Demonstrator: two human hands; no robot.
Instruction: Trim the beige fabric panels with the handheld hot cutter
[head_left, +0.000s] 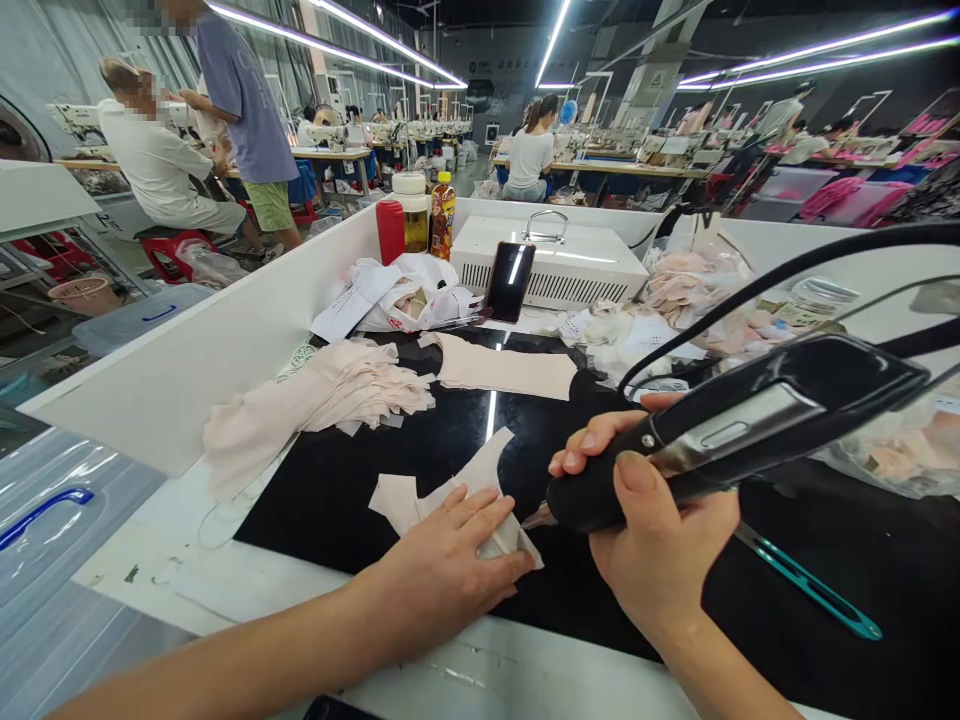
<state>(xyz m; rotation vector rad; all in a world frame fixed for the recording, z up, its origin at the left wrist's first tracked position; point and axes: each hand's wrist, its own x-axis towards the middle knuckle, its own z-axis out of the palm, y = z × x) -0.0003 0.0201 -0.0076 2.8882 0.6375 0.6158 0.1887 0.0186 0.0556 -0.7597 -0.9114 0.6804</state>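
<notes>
Left hand lay low centre, fingers spread flat, pressing a pale cloth piece onto the black mat. Right hand, just right of it, was wrapped tight round a black corded tool, tip at the cloth's right edge. Teal snips lay lower right on mat. Cloth pile sat centre-left; phone leaned vs. white box, top centre.

A heap of pink cloth lies on the black mat, with one flat strip beside it. Behind stand a phone leaning on a white box, a red cup, a jar and a bottle. Teal snips lie at the right.
</notes>
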